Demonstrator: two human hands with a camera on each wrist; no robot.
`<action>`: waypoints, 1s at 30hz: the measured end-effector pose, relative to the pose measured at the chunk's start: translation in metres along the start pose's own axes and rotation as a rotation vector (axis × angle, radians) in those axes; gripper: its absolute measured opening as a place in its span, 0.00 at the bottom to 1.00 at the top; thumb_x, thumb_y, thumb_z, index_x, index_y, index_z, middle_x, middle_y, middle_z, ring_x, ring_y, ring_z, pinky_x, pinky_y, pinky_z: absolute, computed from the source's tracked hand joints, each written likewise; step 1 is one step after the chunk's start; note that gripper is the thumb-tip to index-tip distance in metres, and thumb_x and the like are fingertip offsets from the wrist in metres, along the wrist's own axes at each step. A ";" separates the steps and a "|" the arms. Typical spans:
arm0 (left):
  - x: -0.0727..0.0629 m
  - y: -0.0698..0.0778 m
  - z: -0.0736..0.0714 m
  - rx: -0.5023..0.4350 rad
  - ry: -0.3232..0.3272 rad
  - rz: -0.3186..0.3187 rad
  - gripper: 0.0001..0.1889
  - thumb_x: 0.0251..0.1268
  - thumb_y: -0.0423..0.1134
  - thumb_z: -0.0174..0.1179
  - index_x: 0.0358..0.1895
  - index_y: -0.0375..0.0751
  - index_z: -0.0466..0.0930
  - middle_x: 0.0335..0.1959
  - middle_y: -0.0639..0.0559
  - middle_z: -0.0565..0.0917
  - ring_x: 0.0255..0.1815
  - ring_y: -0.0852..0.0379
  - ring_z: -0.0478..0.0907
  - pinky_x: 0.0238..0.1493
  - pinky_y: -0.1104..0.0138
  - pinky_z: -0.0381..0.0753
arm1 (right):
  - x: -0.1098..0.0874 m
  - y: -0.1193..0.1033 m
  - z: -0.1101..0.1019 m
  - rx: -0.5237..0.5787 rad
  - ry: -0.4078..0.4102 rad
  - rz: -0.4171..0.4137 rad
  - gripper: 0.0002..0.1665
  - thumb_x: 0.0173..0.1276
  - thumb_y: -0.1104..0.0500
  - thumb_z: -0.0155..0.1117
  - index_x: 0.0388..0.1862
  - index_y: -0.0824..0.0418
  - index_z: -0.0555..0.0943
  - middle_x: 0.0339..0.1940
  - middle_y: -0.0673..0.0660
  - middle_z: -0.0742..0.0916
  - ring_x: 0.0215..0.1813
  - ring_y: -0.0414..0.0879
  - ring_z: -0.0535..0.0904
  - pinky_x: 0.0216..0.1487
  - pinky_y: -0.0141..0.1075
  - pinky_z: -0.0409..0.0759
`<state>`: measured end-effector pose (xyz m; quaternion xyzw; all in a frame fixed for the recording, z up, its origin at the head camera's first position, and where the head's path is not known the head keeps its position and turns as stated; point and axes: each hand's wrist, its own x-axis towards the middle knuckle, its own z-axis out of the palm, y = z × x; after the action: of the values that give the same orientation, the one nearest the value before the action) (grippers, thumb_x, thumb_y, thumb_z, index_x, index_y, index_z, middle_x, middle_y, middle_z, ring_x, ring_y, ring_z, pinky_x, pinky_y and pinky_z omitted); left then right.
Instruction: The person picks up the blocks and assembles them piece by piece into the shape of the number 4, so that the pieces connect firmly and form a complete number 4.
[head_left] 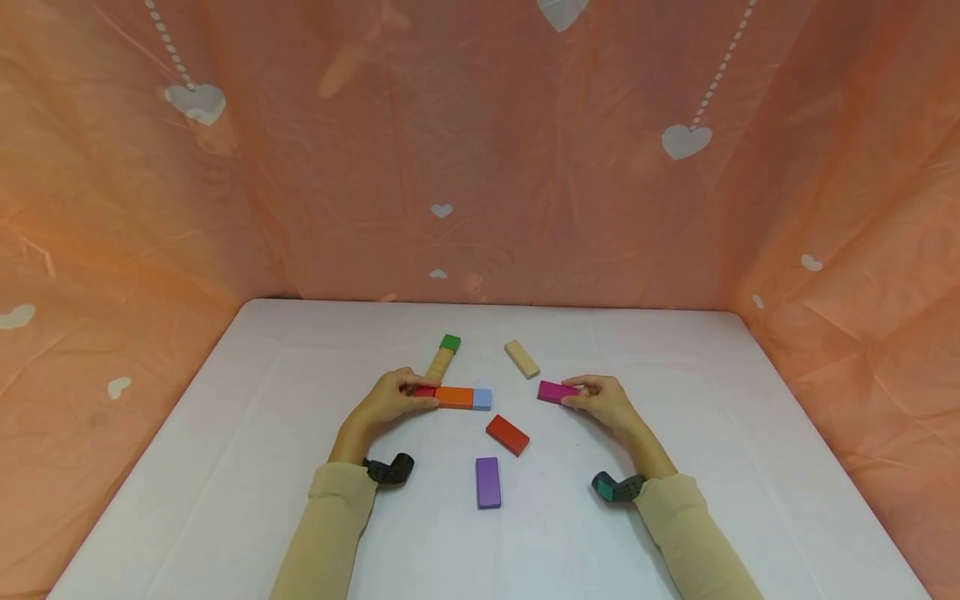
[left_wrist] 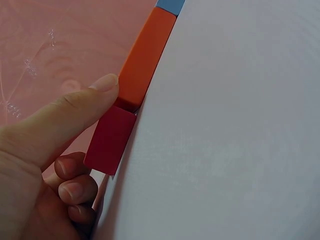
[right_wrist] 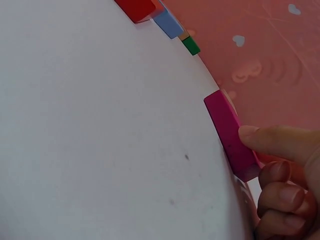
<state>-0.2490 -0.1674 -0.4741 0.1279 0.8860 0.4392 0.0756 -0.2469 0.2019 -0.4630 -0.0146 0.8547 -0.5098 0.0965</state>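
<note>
My left hand pinches the left end of a row of wooden blocks. Its thumb lies along the near side where a crimson block meets an orange block, and the index finger is on the far side. A light blue block touches the orange one's right end. Behind the row, a plain wood block slants away with a green block at its far end. To the right, my right hand grips a magenta block by its right end, between thumb and fingers.
Between the hands, a red block lies at an angle on the white tabletop. Nearer stands a purple block, lying lengthwise. Another plain wood block rests farther back. An orange curtain encloses the table's back and sides.
</note>
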 end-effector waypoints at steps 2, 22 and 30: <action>0.000 0.000 0.000 -0.003 0.000 0.004 0.18 0.55 0.41 0.70 0.50 0.40 0.85 0.30 0.48 0.72 0.35 0.56 0.63 0.35 0.68 0.61 | 0.000 0.000 0.000 -0.001 -0.001 0.003 0.24 0.60 0.62 0.70 0.54 0.71 0.80 0.17 0.45 0.71 0.25 0.37 0.65 0.27 0.28 0.63; -0.001 0.000 -0.002 0.010 -0.002 0.020 0.18 0.55 0.40 0.70 0.50 0.40 0.85 0.32 0.46 0.75 0.36 0.55 0.63 0.36 0.68 0.62 | 0.001 -0.002 0.008 0.043 -0.013 0.002 0.23 0.60 0.65 0.69 0.54 0.72 0.80 0.14 0.44 0.70 0.21 0.34 0.63 0.23 0.26 0.61; -0.001 0.001 -0.002 0.004 -0.009 0.022 0.18 0.55 0.40 0.70 0.50 0.40 0.85 0.33 0.45 0.76 0.36 0.55 0.63 0.37 0.67 0.62 | -0.001 -0.003 0.010 0.051 -0.032 -0.024 0.23 0.60 0.65 0.69 0.53 0.73 0.80 0.14 0.43 0.70 0.21 0.34 0.62 0.23 0.26 0.60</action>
<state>-0.2481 -0.1685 -0.4717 0.1397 0.8851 0.4377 0.0744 -0.2439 0.1914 -0.4647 -0.0306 0.8395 -0.5323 0.1041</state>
